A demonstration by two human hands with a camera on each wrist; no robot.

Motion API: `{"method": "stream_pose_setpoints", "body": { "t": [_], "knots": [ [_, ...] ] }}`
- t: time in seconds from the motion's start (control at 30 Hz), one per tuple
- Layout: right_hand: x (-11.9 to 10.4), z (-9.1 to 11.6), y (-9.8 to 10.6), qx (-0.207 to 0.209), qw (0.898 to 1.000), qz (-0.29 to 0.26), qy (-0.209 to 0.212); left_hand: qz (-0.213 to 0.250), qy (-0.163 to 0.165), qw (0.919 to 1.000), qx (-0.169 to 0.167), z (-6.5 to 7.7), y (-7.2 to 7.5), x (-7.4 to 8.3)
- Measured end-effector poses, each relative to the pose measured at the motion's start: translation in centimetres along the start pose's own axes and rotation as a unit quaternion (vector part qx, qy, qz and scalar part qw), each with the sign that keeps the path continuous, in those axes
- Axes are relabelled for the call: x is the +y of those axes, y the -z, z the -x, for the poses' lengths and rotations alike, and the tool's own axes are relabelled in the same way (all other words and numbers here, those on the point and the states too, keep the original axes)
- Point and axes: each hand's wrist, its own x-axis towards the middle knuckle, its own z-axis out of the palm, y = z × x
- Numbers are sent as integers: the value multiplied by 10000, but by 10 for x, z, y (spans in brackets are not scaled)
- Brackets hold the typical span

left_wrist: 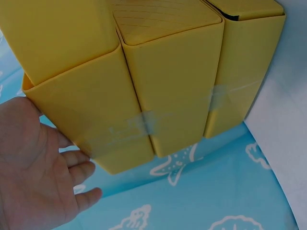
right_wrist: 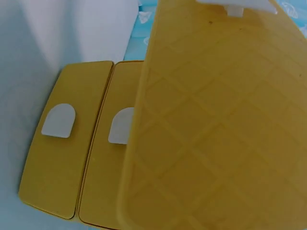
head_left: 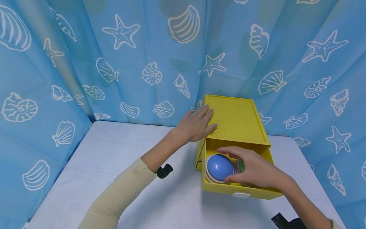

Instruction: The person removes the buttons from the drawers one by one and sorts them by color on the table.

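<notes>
A yellow drawer cabinet (head_left: 234, 117) stands on the table with its top drawer (head_left: 218, 187) pulled out. My left hand (head_left: 197, 124) rests on the cabinet's top left edge, the thumb on the top; in the left wrist view its fingers (left_wrist: 81, 160) reach past the cabinet's far edge. Inside the drawer's left part sits a round blue dome-shaped thing (head_left: 219, 167) with a white rim. My right hand (head_left: 254, 167) reaches in from the right, its thumb and forefinger curved round opposite sides of the blue thing. Something green (head_left: 241, 166) shows behind the hand.
A white handle (head_left: 241, 195) sticks out from the drawer front. Below it, two closed drawers (right_wrist: 53, 163) have white handles (right_wrist: 60, 120). Blue shell-patterned curtains (head_left: 154, 51) hang around the white table (head_left: 125, 136). Black straps (head_left: 164, 171) sit on the wrists.
</notes>
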Motion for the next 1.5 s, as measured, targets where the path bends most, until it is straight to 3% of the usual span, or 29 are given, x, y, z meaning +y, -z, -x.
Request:
{"method": "stream_pose_setpoints", "body": {
  "t": [0.43,0.67,1.17,1.5],
  "knots": [
    [-2,-7,1,-317,9966,763,-33,-44,4,10000,-37,-2,3,1],
    [-1,-8,1,-291,9959,839,-161,-54,-10,10000,-41,-3,4,2],
    [0,2,11,202,9989,421,6,-3,-9,10000,-64,-6,3,3],
    [-2,23,32,537,9983,-233,15,38,74,9999,-75,-5,2,0]
  ]
}}
